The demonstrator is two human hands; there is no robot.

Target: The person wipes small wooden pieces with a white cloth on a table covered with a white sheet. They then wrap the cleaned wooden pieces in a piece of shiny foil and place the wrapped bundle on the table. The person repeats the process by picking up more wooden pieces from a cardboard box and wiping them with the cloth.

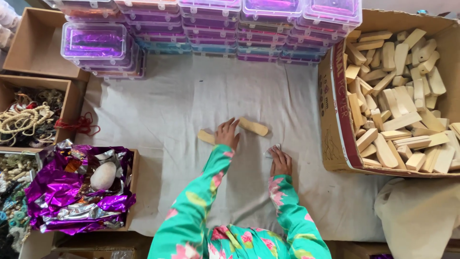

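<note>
Fingers: left hand [227, 134] flat on two wood blocks [254, 126]; right hand [280, 162] pinching a small foil piece [273, 150].
Blocks: on the grey cloth [191, 100], unwrapped.
Left: carton [335, 120] full of blocks.

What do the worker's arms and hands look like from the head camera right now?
Both arms wear long, loose sleeves of bright green cloth printed with pink flowers and yellow-green leaves; the left sleeve and right sleeve both reach the wrists. The left hand and right hand are bare, without gloves. No rings, bracelets or watch can be made out.
</note>
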